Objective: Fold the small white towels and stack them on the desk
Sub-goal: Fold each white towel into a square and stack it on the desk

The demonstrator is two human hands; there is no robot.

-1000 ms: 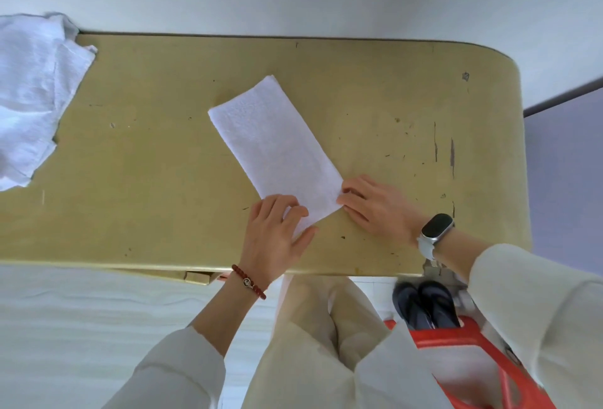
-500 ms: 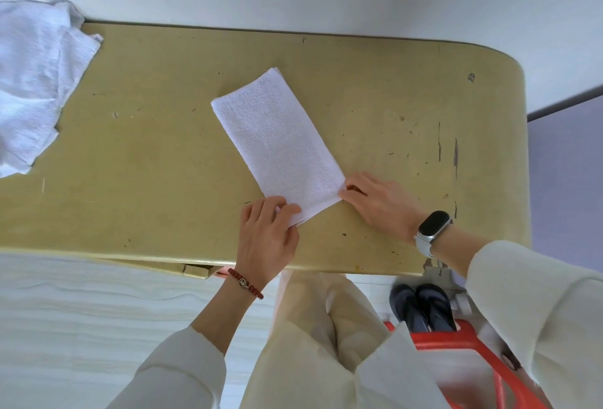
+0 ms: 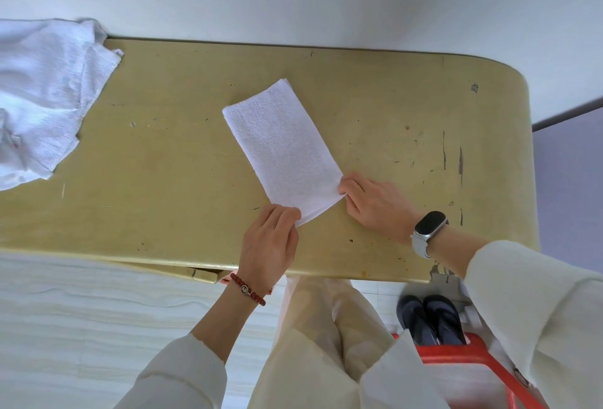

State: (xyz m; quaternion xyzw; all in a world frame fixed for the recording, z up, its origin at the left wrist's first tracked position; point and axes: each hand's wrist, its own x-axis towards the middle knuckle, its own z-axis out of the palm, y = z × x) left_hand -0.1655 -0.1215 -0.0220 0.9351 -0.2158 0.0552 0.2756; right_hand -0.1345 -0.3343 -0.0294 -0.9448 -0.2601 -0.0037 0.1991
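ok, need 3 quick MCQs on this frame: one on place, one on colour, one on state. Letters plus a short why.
1. Where is the pile of unfolded towels?
A. far left end of the desk
B. right end
C. on the floor

2. What colour is the bracelet on the left wrist?
A. blue
B. red
C. green

3. What state is the folded towel in?
A. lifted in the air
B. rolled up
C. flat on the desk, near corners pinched

Key: 1 A, the heap lies at the left edge. 2 B, red beads show. 3 C, the left hand and the right hand each hold a near corner.
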